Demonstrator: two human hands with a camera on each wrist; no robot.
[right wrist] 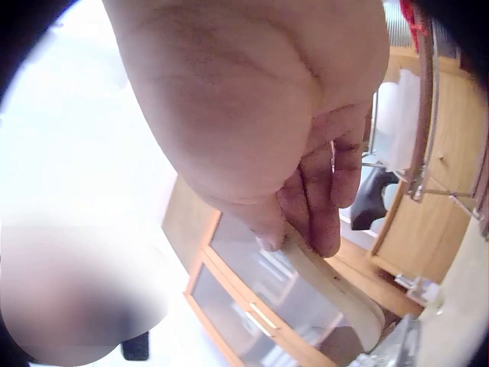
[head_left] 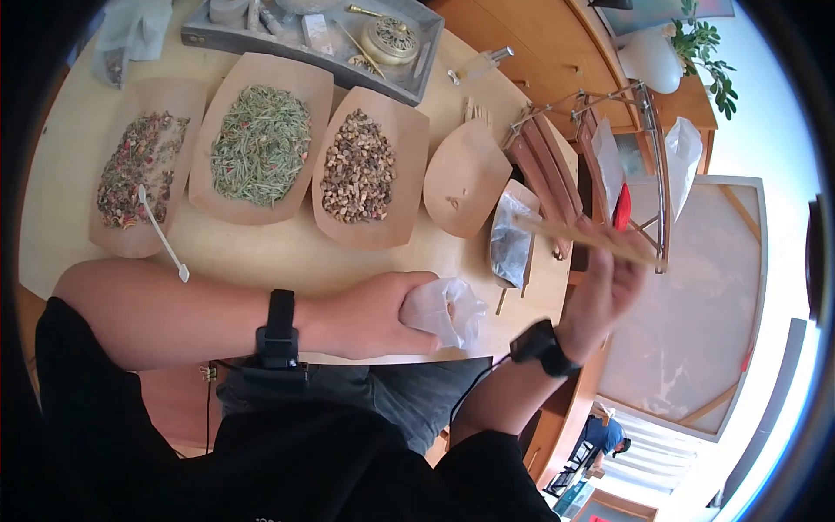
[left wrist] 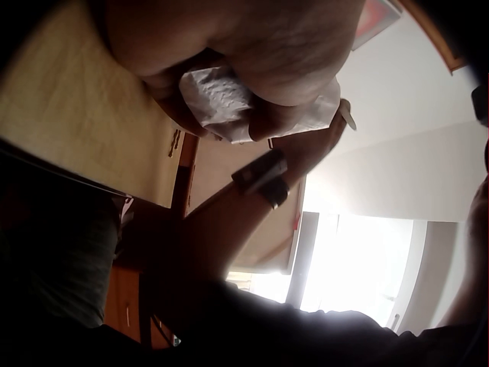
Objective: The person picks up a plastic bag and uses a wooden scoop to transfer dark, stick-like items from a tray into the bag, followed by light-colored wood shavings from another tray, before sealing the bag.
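My left hand (head_left: 370, 315) grips a small translucent white bag (head_left: 465, 317) at the table's front edge, a little brownish content showing through it. In my right hand (head_left: 609, 283), raised to the right of the bag, a flat pale wooden stick (right wrist: 336, 294) with a rounded end is pinched between thumb and fingers. Its far end overlaps a clear bag of dark material (head_left: 510, 239) in the head view. That bag lies on a small brown paper tray (head_left: 519, 193). Left of it, another paper tray (head_left: 487, 161) holds a few small bits.
Three paper trays hold brown chopped pieces (head_left: 358, 170), green needle-like leaves (head_left: 261, 143) and mixed dried petals (head_left: 143, 170) with a small white spoon (head_left: 163, 230). Behind are a grey tray (head_left: 252, 42) with a brass burner (head_left: 390, 40), a glass vial (head_left: 481, 65) and a wooden rack (head_left: 548, 170).
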